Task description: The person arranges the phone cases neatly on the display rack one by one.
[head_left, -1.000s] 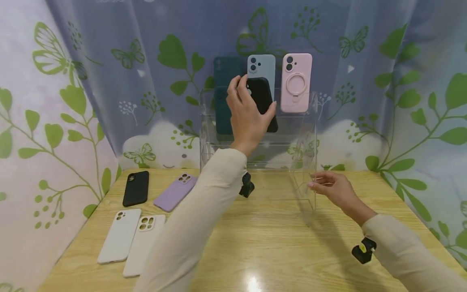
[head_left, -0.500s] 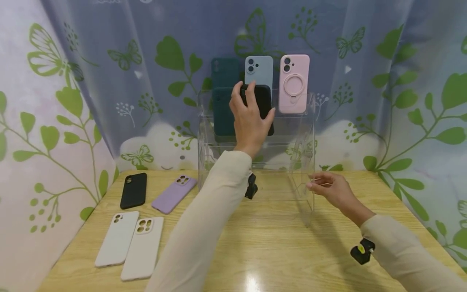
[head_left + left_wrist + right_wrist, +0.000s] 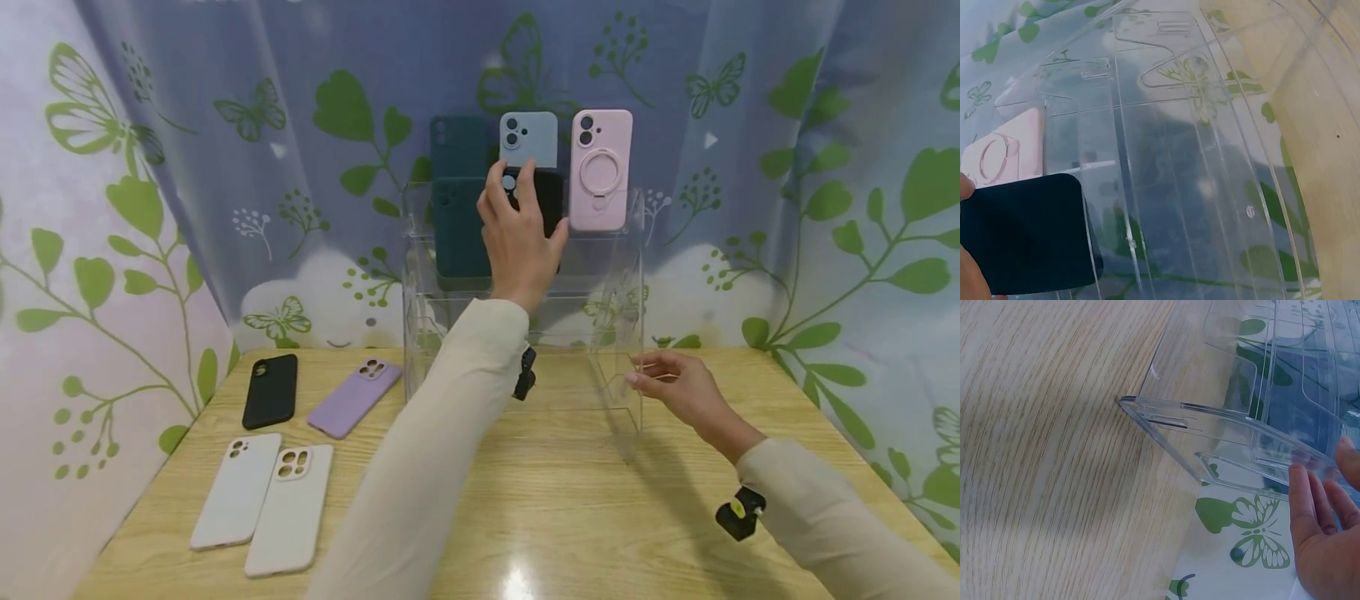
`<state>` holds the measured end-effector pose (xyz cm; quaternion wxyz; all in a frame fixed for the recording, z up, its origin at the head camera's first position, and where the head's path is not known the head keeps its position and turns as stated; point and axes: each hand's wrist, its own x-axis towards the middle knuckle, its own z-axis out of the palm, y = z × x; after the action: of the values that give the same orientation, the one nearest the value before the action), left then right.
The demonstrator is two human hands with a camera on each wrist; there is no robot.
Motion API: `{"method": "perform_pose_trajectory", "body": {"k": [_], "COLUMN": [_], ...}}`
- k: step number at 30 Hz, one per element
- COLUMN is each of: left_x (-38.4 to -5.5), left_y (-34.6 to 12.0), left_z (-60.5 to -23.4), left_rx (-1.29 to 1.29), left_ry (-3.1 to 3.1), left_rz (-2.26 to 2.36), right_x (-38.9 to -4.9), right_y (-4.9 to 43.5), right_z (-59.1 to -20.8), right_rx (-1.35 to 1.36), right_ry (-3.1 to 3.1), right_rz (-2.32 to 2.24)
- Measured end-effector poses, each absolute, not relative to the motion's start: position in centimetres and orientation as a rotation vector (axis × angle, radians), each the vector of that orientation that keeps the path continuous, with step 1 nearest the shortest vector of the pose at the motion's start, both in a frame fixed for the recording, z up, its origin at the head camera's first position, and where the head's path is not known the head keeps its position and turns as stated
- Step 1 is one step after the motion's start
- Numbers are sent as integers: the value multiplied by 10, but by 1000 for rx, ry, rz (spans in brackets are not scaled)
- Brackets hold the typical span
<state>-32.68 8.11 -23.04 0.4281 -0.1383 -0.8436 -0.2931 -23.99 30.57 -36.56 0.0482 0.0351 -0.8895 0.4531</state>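
Observation:
My left hand (image 3: 519, 242) holds a black phone case (image 3: 550, 192) by its edges, thumb on the right side and fingers on the left and top. The case stands upright at a clear acrylic display rack (image 3: 636, 317), in front of a light blue phone case (image 3: 534, 137). To its left is a dark green phone case (image 3: 459, 233), with another dark green case (image 3: 456, 142) behind. A pink phone case (image 3: 602, 171) with a ring stands at the right. My right hand (image 3: 686, 387) pinches the rack's right side edge between thumb and fingers. The left wrist view shows the black case's lower end at a tier.
On the wooden table (image 3: 555, 508) at left lie a black case (image 3: 271, 392), a purple case (image 3: 354, 398) and two white cases, one (image 3: 237, 492) beside the other (image 3: 291, 512). A patterned curtain (image 3: 315, 192) hangs behind the rack.
My left hand has straightened the tilted black case and brought it in line with the light blue one behind. My right hand stays at the rack's side. The view shifts slightly.

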Motion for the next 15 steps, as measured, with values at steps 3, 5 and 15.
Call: {"method": "perform_pose_trajectory", "body": {"k": [3, 5, 15], "left_x": [-328, -330, -331], "left_y": [80, 80, 85], "left_z": [-236, -240, -243], "left_rx": [-317, -304, -318], "left_ry": [-2135, -2153, -2144], "left_rz": [-742, -734, -720], "right_x": [-240, -240, -240], "right_y": [306, 306, 306], "right_z": [-366, -366, -366], "right_rx": [102, 101, 94], "right_ry": [-2711, -2709, -2704], "right_rz": [1376, 1376, 1387]}}
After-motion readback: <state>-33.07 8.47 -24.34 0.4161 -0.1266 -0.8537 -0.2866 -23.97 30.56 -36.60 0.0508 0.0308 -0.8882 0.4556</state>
